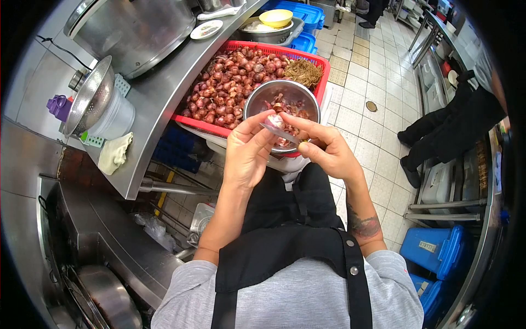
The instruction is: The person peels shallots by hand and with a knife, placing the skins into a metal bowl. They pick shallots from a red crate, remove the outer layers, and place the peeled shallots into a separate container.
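Between the fingertips of my left hand (249,148) is a small, pale and reddish shallot (275,120). My right hand (329,151) grips a small knife (285,134), its blade lying against the shallot. Both hands are over the near part of a steel bowl (255,101) that holds shallot pieces and skins (293,106). The bowl rests on a red basket (326,71) full of unpeeled shallots (224,82), with a heap of dry brown roots (303,74) in its right corner.
A steel counter (156,101) on the left carries a colander (93,96), a large pot (137,33), a cloth (115,153) and a small plate (206,29). Behind the basket sits a yellow bowl (275,18). Another person (455,118) stands at the right, near steel shelving.
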`<state>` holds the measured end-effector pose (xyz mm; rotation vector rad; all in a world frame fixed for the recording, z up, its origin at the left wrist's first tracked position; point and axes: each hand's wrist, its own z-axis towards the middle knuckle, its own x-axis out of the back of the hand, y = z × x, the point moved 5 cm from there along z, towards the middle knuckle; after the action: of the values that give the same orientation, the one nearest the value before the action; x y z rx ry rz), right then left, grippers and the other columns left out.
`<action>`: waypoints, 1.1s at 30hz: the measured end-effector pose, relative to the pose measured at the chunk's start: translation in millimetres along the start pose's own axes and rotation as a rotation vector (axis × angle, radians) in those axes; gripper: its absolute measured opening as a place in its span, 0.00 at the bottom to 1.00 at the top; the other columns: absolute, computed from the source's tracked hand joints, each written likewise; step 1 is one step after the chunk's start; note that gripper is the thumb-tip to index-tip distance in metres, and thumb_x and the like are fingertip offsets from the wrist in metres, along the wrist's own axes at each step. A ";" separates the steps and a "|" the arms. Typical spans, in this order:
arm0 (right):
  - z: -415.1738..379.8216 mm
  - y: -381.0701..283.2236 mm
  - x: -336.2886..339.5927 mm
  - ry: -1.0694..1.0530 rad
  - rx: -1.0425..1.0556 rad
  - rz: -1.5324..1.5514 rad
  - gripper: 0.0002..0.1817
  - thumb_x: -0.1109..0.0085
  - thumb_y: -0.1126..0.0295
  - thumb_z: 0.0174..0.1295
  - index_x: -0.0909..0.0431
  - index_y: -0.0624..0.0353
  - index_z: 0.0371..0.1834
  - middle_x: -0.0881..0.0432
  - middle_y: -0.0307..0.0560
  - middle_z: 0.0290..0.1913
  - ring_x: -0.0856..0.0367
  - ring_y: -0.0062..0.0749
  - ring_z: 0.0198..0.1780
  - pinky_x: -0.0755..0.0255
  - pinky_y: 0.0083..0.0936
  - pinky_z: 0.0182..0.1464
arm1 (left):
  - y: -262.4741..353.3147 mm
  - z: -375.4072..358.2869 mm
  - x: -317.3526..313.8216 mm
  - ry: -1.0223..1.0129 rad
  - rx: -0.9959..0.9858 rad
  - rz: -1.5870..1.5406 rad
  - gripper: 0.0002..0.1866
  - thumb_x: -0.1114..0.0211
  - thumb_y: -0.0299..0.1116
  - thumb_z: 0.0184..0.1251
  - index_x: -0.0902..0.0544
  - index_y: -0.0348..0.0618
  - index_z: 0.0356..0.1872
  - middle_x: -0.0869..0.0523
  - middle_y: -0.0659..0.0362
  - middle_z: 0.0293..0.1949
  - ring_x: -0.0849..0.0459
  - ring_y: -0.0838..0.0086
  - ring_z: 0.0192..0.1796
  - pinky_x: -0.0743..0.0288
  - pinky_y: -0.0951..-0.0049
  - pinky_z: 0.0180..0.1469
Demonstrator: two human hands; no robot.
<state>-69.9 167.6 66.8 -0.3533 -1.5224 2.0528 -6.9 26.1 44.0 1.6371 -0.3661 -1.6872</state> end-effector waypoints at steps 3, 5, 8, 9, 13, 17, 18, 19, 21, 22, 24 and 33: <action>-0.4 -2.5 0.1 0.005 -0.006 0.007 0.25 0.44 0.75 0.61 0.30 0.59 0.63 0.20 0.41 0.54 0.26 0.17 0.38 0.28 0.19 0.44 | 4.6 -0.4 -4.0 -0.012 -0.051 0.058 0.17 0.37 0.20 0.61 0.23 0.32 0.52 0.16 0.54 0.44 0.17 0.74 0.44 0.22 0.74 0.50; -0.1 -3.3 -1.0 0.019 0.002 0.012 0.24 0.44 0.75 0.61 0.30 0.59 0.63 0.20 0.42 0.54 0.25 0.17 0.39 0.28 0.19 0.44 | 7.3 -0.5 -5.1 -0.035 -0.120 0.139 0.17 0.36 0.18 0.60 0.23 0.31 0.52 0.16 0.53 0.44 0.17 0.74 0.43 0.21 0.74 0.49; 0.2 -3.4 -2.8 0.044 0.006 0.014 0.24 0.44 0.75 0.61 0.29 0.59 0.62 0.20 0.42 0.54 0.24 0.17 0.41 0.28 0.19 0.45 | 9.9 -3.5 -7.6 -0.010 -0.199 0.212 0.18 0.36 0.16 0.58 0.23 0.30 0.51 0.17 0.52 0.44 0.17 0.74 0.43 0.21 0.75 0.49; 0.3 -4.3 -3.3 0.048 -0.001 0.016 0.24 0.44 0.75 0.61 0.29 0.60 0.62 0.20 0.43 0.55 0.24 0.17 0.42 0.28 0.19 0.45 | 9.8 -4.4 -9.1 0.006 -0.221 0.229 0.18 0.36 0.14 0.57 0.22 0.30 0.51 0.17 0.52 0.44 0.17 0.74 0.44 0.21 0.75 0.49; 2.1 0.8 -3.8 0.087 0.083 0.003 0.23 0.45 0.75 0.61 0.29 0.60 0.62 0.20 0.44 0.56 0.24 0.18 0.45 0.27 0.20 0.46 | 13.5 -9.3 -16.3 0.028 -0.452 0.507 0.18 0.38 0.12 0.56 0.22 0.29 0.50 0.17 0.52 0.44 0.18 0.72 0.48 0.22 0.74 0.51; 0.4 -5.2 -2.5 0.046 0.003 -0.026 0.23 0.45 0.75 0.61 0.29 0.60 0.62 0.21 0.45 0.56 0.23 0.19 0.47 0.27 0.20 0.47 | 15.2 -13.3 -21.1 0.021 -0.575 0.622 0.18 0.37 0.12 0.57 0.22 0.29 0.50 0.18 0.51 0.46 0.19 0.71 0.50 0.22 0.73 0.52; 0.3 -5.2 -2.8 0.049 0.014 -0.015 0.23 0.45 0.75 0.61 0.29 0.60 0.62 0.21 0.45 0.56 0.23 0.19 0.47 0.27 0.20 0.48 | 14.4 -13.2 -20.4 0.024 -0.546 0.588 0.18 0.37 0.13 0.57 0.22 0.30 0.50 0.18 0.51 0.47 0.19 0.71 0.51 0.22 0.72 0.52; 0.3 -5.6 -2.8 0.053 0.027 -0.004 0.23 0.45 0.75 0.61 0.29 0.60 0.62 0.21 0.45 0.56 0.23 0.19 0.47 0.27 0.20 0.48 | 11.4 -10.0 -16.2 0.029 -0.437 0.430 0.17 0.37 0.14 0.57 0.22 0.30 0.50 0.18 0.50 0.47 0.19 0.71 0.50 0.22 0.72 0.52; 1.2 -5.6 -2.4 0.036 0.020 0.002 0.23 0.45 0.75 0.61 0.29 0.60 0.62 0.21 0.45 0.56 0.23 0.20 0.48 0.27 0.21 0.49 | 5.5 -3.9 -7.8 0.037 -0.215 0.115 0.16 0.36 0.16 0.58 0.21 0.31 0.50 0.17 0.50 0.47 0.18 0.71 0.49 0.22 0.72 0.52; 1.6 -5.1 -1.6 0.032 0.023 -0.003 0.23 0.45 0.75 0.61 0.29 0.60 0.62 0.21 0.46 0.56 0.23 0.21 0.49 0.27 0.21 0.49 | 4.2 -3.0 -5.0 0.027 -0.152 0.090 0.17 0.36 0.18 0.59 0.22 0.31 0.50 0.17 0.50 0.46 0.18 0.71 0.48 0.22 0.71 0.52; 2.3 -2.7 -0.1 0.026 0.035 -0.020 0.23 0.45 0.75 0.61 0.29 0.60 0.62 0.21 0.46 0.56 0.22 0.22 0.50 0.28 0.21 0.50 | 0.4 -1.7 0.8 0.007 -0.028 0.042 0.17 0.35 0.20 0.59 0.22 0.31 0.51 0.17 0.50 0.45 0.17 0.71 0.47 0.22 0.71 0.52; 8.1 2.0 -16.7 0.153 0.214 -0.080 0.21 0.47 0.75 0.63 0.28 0.61 0.61 0.22 0.49 0.57 0.22 0.28 0.54 0.29 0.24 0.55 | 4.8 -2.5 1.3 0.112 -0.260 0.081 0.13 0.37 0.19 0.61 0.22 0.32 0.48 0.16 0.51 0.44 0.17 0.71 0.46 0.21 0.71 0.52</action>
<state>-61.1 151.2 65.6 -0.3508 -1.1952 2.0514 -3.0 22.6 45.8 1.4964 -0.1486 -1.5065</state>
